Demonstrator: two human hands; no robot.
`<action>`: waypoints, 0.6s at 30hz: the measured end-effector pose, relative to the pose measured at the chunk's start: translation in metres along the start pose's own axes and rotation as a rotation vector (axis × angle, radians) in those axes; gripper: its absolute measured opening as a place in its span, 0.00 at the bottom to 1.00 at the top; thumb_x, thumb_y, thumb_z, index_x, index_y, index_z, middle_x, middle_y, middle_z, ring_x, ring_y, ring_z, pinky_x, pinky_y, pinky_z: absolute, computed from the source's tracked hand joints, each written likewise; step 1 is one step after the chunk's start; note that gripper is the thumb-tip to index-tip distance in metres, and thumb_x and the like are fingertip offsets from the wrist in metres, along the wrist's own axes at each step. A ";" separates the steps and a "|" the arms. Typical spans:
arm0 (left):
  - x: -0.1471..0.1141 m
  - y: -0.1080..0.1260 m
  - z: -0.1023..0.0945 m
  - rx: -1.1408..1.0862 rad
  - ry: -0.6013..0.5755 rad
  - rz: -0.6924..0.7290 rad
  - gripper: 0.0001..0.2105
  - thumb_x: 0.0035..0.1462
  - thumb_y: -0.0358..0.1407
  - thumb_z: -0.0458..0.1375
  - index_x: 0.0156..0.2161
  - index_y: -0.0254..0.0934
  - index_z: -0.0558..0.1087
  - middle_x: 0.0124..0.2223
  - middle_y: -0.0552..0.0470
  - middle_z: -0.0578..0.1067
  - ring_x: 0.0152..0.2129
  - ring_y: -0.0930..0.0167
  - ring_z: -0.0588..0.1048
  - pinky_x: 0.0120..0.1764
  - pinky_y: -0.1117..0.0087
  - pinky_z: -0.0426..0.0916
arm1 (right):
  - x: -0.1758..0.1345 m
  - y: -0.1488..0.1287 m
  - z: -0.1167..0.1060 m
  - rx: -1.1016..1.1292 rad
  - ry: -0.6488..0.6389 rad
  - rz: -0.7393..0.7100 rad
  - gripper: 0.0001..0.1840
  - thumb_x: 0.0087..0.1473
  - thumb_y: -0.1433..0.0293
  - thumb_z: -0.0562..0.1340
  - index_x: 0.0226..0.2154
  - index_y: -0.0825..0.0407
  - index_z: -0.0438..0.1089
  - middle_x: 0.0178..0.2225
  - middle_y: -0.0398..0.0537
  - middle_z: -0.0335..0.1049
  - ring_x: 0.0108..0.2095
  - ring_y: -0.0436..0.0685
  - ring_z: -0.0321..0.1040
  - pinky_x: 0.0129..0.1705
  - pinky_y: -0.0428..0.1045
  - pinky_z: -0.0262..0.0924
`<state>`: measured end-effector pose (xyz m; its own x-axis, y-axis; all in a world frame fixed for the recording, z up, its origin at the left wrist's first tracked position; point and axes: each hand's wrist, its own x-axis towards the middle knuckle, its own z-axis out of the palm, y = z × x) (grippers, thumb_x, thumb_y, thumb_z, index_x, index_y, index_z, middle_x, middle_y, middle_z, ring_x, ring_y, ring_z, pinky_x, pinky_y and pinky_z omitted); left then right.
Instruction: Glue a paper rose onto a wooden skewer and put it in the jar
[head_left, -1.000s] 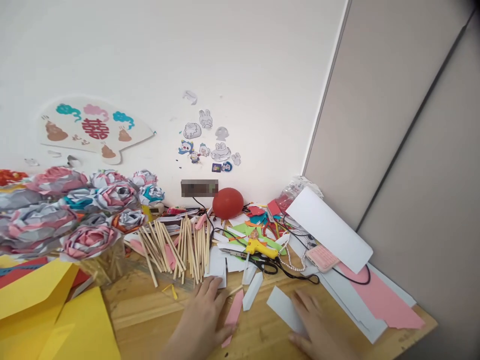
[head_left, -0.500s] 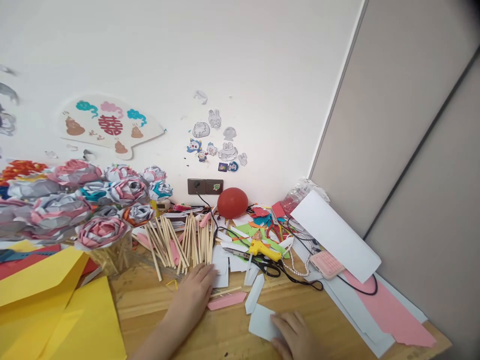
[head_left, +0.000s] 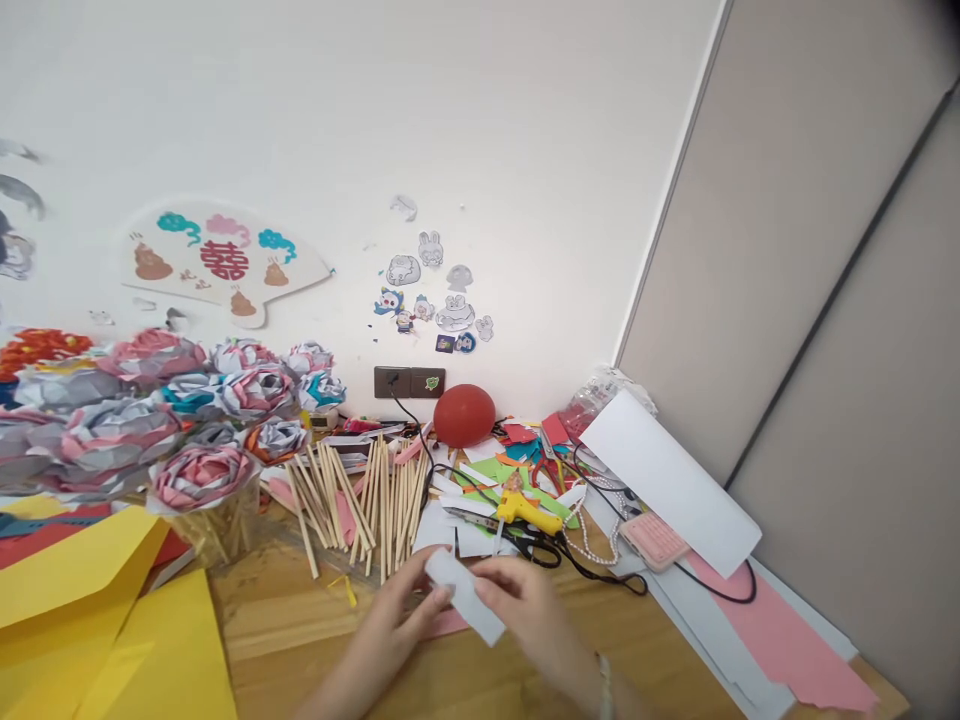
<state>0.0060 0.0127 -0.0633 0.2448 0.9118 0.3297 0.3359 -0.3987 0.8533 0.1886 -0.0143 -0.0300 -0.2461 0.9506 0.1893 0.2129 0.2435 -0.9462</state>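
A small white piece of paper (head_left: 474,608) is held up over the wooden table between both hands. My left hand (head_left: 405,605) pinches its left end, thumb in front. At its right side, my right hand (head_left: 525,605) grips the edge between thumb and fingers. Below them, a pink paper strip (head_left: 447,624) lies partly hidden on the table. Just beyond the hands are a yellow glue gun (head_left: 529,510), black-handled scissors (head_left: 536,545) and a row of wooden sticks (head_left: 394,500).
Paper flowers (head_left: 202,475) stand at the left behind yellow paper sheets (head_left: 150,650). A red balloon (head_left: 464,416) rests near the wall socket. Coloured paper scraps (head_left: 491,470) lie at the back. White and pink sheets and a pink calculator-like device (head_left: 654,538) cover the right side.
The white paper has been lifted off the table and moved left. My left hand has come away from beside the sticks and now holds the paper together with my right.
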 end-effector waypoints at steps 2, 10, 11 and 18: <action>0.002 -0.004 0.004 -0.146 0.066 -0.097 0.13 0.51 0.46 0.54 0.35 0.37 0.68 0.28 0.53 0.74 0.26 0.68 0.73 0.30 0.70 0.69 | 0.022 -0.002 0.003 -0.111 -0.101 -0.062 0.15 0.53 0.61 0.56 0.34 0.55 0.72 0.32 0.49 0.74 0.33 0.56 0.70 0.34 0.48 0.63; 0.021 -0.037 -0.013 -0.363 0.309 -0.286 0.20 0.42 0.53 0.58 0.26 0.37 0.64 0.15 0.60 0.66 0.14 0.72 0.66 0.18 0.75 0.59 | 0.065 0.037 -0.073 -1.036 0.343 -0.014 0.13 0.42 0.75 0.65 0.35 0.55 0.71 0.36 0.57 0.69 0.39 0.65 0.65 0.40 0.54 0.58; 0.022 -0.038 -0.014 -0.381 0.316 -0.300 0.20 0.41 0.53 0.58 0.27 0.37 0.64 0.15 0.59 0.67 0.13 0.72 0.67 0.18 0.75 0.59 | 0.066 0.043 -0.078 -1.035 0.340 -0.017 0.11 0.43 0.76 0.63 0.34 0.56 0.71 0.35 0.57 0.70 0.37 0.64 0.66 0.38 0.54 0.59; 0.021 -0.030 -0.014 -0.445 0.323 -0.344 0.20 0.39 0.52 0.60 0.29 0.37 0.65 0.18 0.58 0.70 0.16 0.70 0.70 0.19 0.74 0.63 | 0.069 0.050 -0.114 -0.985 0.421 -0.152 0.12 0.52 0.76 0.53 0.39 0.53 0.67 0.39 0.52 0.68 0.42 0.58 0.63 0.43 0.49 0.57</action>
<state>-0.0120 0.0449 -0.0767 -0.1189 0.9915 0.0531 -0.0801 -0.0629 0.9948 0.2897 0.0852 -0.0340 -0.0293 0.8413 0.5397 0.9204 0.2333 -0.3137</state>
